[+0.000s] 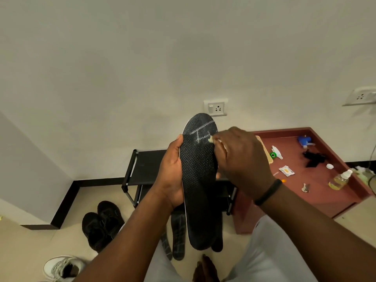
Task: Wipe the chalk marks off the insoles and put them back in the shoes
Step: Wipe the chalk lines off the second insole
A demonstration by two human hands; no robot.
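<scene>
White sneaker [62,268] at lower left on pale floor, partly cut off by frame edge. Pair of black shoes [102,224] just right of it, side by side near dark skirting. Low black shoe rack [142,171] behind, against white wall. Second dark insole [178,237] lying on floor below rack, faint crossed lines on it. Left hand [173,176] at centre, thumb and fingers curled round edge of upright black insole [199,190], toe end up. White chalk marks [201,132] across toe area. Wall socket [216,107] just above insole tip. Right hand [242,159], black band at wrist, pinching small pale wipe [211,140] pressed against chalk marks. Red-brown tray-like surface [325,192] at right holding blue spray nozzle [305,140], green-and-white item, black cloth [314,158], sachet, small bottle of yellow liquid [340,180]. Another socket [362,96] at far right.
</scene>
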